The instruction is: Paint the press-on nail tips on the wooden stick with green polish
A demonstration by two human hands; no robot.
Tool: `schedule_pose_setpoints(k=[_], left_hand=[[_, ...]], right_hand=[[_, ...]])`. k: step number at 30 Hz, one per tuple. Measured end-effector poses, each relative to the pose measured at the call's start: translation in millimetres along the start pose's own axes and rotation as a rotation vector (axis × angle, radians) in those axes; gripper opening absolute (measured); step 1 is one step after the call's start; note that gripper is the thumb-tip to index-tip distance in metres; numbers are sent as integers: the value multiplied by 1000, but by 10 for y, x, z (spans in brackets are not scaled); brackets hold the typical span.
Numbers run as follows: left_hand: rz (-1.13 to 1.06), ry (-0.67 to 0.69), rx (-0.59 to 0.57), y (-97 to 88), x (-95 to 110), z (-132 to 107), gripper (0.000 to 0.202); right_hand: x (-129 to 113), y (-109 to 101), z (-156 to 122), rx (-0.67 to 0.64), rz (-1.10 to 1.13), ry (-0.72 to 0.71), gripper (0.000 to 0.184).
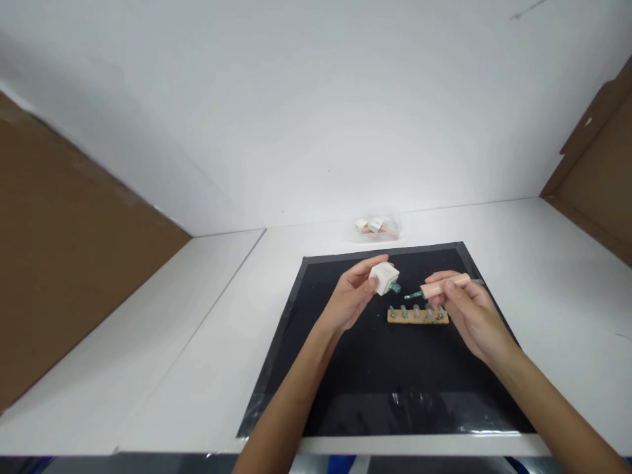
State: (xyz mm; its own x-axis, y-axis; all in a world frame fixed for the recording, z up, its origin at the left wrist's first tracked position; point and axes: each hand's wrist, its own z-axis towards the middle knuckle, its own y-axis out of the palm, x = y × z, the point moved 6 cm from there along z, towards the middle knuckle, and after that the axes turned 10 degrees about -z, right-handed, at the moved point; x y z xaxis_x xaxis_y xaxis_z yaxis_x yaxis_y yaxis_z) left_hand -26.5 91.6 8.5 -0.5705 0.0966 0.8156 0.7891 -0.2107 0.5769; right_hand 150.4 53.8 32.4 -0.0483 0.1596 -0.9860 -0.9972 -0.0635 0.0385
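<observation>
Tilted in my left hand is a white, box-shaped nail polish bottle, its green neck pointing down to the right. My right hand grips the pink handle of a nail polish brush. Green polish coats the brush's tip, which hangs a short way right of the bottle neck, apart from it. Below both lies a tan strip with several nail tips standing on it. The ones at its left end are green; others look clear. My right fingers partly cover its right end.
A black mat lies on the white table under my hands. Behind it stands a clear tray with white bottles and pink handles. Brown cardboard panels flank the table, with a white wall at the back.
</observation>
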Motion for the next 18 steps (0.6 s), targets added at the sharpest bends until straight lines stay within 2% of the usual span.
schedule_pose_setpoints(k=[4,5,8,13,18], left_hand=[[200,81,81,-180,1,142,48],[293,77,87,-216,-9,186,50],[379,75,79,-297,-20,329,44],[591,79,8,-322,74,573,36],[897,109,-127,-217,204,741,27]], right_hand=[[-10,-74,31,61,97,70,34],[-5,-99,40,79,110,75,33],[19,-174,71,122,130,69,30],[60,-262,108,163,156,80,28],[67,-295,120,183,189,114,32]])
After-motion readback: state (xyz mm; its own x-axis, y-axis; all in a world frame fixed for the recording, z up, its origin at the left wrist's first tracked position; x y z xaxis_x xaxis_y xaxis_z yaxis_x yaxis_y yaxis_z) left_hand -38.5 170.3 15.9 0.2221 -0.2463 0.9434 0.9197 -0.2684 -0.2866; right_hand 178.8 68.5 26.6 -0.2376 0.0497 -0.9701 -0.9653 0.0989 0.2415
